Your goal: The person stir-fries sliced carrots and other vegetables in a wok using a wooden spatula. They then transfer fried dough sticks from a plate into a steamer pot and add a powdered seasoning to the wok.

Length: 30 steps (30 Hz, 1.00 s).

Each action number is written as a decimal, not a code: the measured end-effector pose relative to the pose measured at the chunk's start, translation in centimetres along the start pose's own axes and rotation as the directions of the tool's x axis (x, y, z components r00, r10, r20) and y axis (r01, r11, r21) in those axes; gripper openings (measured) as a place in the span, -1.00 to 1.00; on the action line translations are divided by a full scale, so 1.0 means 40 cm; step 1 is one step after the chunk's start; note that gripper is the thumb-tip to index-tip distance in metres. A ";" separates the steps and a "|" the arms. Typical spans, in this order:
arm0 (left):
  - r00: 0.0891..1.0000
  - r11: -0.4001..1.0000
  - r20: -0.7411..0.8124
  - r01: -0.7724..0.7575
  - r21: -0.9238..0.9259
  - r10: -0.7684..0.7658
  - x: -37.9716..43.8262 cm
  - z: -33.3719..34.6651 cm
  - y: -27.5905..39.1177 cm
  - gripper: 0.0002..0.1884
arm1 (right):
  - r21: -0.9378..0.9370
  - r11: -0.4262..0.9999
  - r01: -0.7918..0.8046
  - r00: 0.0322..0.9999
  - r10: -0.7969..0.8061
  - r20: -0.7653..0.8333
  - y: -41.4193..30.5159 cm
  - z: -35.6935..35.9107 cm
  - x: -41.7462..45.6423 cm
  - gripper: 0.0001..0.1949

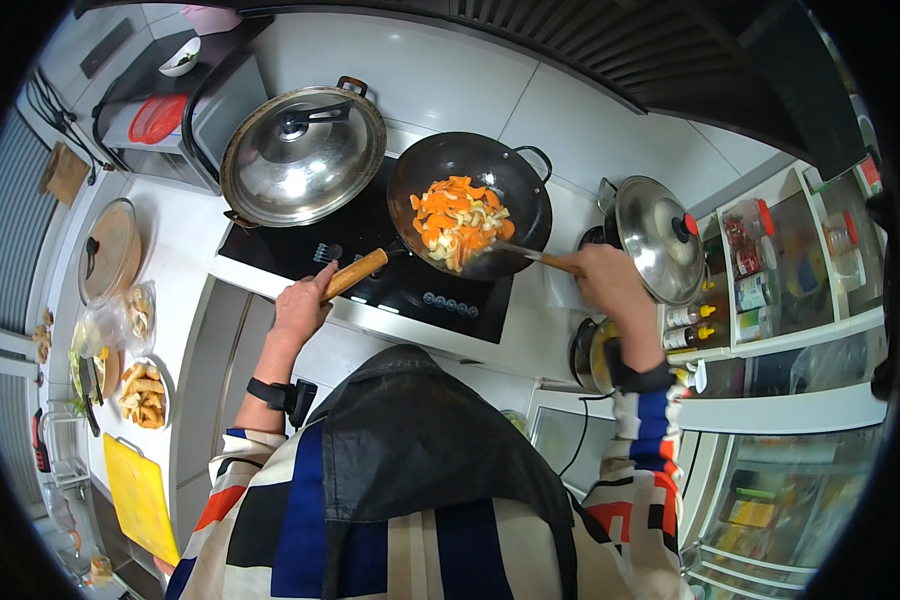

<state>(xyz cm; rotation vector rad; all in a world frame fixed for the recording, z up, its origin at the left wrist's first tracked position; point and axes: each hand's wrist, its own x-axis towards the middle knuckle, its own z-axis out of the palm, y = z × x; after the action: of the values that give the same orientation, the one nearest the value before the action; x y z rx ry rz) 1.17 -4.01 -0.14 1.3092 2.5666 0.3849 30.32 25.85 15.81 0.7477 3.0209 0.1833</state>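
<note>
A dark wok (521, 217) sits on the black glass cooktop (465, 307). Sliced carrots (450, 202) and paler cut pieces (469, 225) lie together in its bowl. My left hand (302, 307) is at the end of the wok's wooden handle (356, 274), gripping it with the index finger stretched along the side, close to a control marking on the glass. In my right hand (607, 274) is the wooden grip of a metal spatula (521, 251). Its blade dips into the food at the wok's right side, partly hidden there.
Left of the wok stands a large lidded pan (311, 161). A lidded pot (656, 232) stands right, near bottles (690, 315). The left counter holds a plate of fried food (144, 394) and a yellow cutting board (141, 495). A range hood (570, 45) overhangs the back.
</note>
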 end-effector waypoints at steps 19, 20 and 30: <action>0.996 0.972 -0.091 -0.002 -0.236 -0.020 -0.084 -0.013 -0.026 -0.17 | -0.056 0.998 0.016 0.998 -0.020 -0.063 -0.190 0.026 0.150 -0.69; 0.995 0.969 -0.094 -0.002 -0.246 -0.022 -0.090 -0.017 -0.026 -0.17 | -0.018 1.000 0.020 0.994 -0.022 -0.104 -0.179 0.012 0.144 -0.69; 0.985 0.957 -0.166 -0.081 -0.278 0.035 -0.072 0.007 -0.038 -0.21 | 0.105 0.991 0.077 0.938 -0.036 -0.344 -0.212 0.153 0.165 -0.60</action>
<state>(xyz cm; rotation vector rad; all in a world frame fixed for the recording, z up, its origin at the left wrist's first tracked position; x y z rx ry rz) 1.75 -7.21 -0.66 1.2957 2.4808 0.8678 20.88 22.13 8.76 0.6999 3.4052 0.1489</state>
